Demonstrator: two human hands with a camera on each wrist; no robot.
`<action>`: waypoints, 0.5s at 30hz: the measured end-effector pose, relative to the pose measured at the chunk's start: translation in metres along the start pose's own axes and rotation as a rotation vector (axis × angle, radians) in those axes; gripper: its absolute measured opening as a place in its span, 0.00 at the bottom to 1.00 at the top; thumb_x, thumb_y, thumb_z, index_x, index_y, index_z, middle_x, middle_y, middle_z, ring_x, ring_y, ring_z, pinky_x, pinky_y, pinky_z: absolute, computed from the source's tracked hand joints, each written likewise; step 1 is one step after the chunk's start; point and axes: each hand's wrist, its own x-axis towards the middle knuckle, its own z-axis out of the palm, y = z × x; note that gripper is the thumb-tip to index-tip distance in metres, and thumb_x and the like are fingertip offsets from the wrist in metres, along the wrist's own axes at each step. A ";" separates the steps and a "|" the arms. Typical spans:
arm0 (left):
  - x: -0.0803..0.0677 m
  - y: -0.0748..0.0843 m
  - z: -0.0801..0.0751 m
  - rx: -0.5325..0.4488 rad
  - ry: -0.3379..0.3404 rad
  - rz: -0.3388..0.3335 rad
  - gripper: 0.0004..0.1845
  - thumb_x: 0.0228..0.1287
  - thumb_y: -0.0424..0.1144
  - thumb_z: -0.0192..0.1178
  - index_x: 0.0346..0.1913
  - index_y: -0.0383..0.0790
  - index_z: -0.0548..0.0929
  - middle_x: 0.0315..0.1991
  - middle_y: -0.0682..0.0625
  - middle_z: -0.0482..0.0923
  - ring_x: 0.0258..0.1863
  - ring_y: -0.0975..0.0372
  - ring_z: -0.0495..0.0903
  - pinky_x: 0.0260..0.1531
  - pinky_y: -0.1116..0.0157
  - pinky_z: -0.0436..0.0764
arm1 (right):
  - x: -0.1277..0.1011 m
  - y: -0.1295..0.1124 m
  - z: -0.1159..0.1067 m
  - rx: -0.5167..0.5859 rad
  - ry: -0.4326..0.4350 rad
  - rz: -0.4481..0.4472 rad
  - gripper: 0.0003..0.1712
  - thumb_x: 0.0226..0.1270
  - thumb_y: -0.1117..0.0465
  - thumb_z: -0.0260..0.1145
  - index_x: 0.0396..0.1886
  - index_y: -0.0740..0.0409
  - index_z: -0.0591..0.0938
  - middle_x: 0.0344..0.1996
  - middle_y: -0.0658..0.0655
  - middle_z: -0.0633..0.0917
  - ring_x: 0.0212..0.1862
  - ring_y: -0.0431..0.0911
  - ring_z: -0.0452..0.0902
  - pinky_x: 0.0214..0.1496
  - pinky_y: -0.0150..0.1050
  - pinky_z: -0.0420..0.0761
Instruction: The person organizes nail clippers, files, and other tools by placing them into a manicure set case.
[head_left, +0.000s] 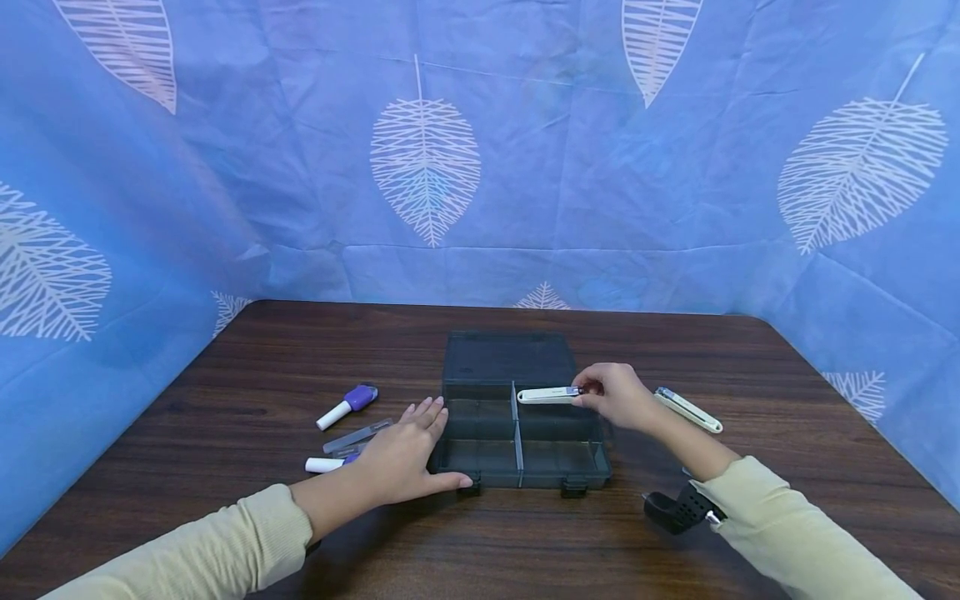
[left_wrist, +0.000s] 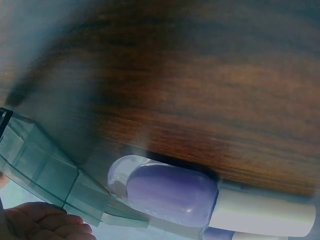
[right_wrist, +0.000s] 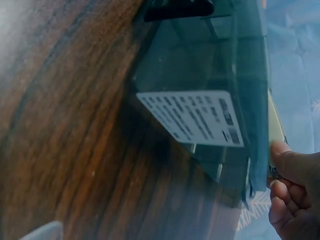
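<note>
Two hands are at a smoky translucent plastic organizer box [head_left: 480, 479] sitting mid-tabletop, lid flipped open toward the far edge. The right hand [head_left: 613, 396] pinches one end of a slim white nail clipper [head_left: 546, 395], holding it over the box's back right compartment. Its long axis runs left-right, free end pointing at the center divider. The left hand [head_left: 403, 460] lies flat with fingers straight against the box's left wall, thumb along the front edge. Off that side sit two white tubes with purple caps [head_left: 347, 406], rounded and glossy, plus a flat grey file [head_left: 357, 435]; the nearer tube is partly hidden by the hand. Another white clipper [head_left: 687, 409] lies right of the box on dark woodgrain tabletop [head_left: 262, 367]. Both wrist views are blurry.
</note>
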 end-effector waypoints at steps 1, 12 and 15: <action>0.000 0.000 0.000 0.001 -0.001 -0.001 0.50 0.53 0.71 0.52 0.65 0.29 0.66 0.68 0.36 0.59 0.69 0.49 0.59 0.64 0.53 0.65 | 0.001 0.000 0.001 -0.002 -0.005 -0.020 0.09 0.60 0.62 0.66 0.33 0.66 0.83 0.20 0.50 0.77 0.20 0.35 0.62 0.21 0.32 0.66; 0.000 0.000 -0.001 0.004 0.000 0.011 0.50 0.54 0.70 0.52 0.64 0.28 0.66 0.68 0.36 0.60 0.69 0.49 0.60 0.64 0.53 0.65 | 0.011 -0.014 0.009 -0.219 -0.128 0.092 0.08 0.55 0.67 0.67 0.35 0.66 0.85 0.29 0.57 0.85 0.28 0.42 0.76 0.28 0.35 0.75; -0.001 0.000 0.000 0.006 0.005 0.014 0.50 0.54 0.70 0.52 0.64 0.28 0.66 0.68 0.36 0.60 0.68 0.48 0.60 0.64 0.53 0.65 | 0.012 -0.017 0.013 -0.338 -0.172 0.110 0.05 0.55 0.65 0.68 0.32 0.62 0.85 0.26 0.54 0.85 0.27 0.41 0.75 0.27 0.35 0.75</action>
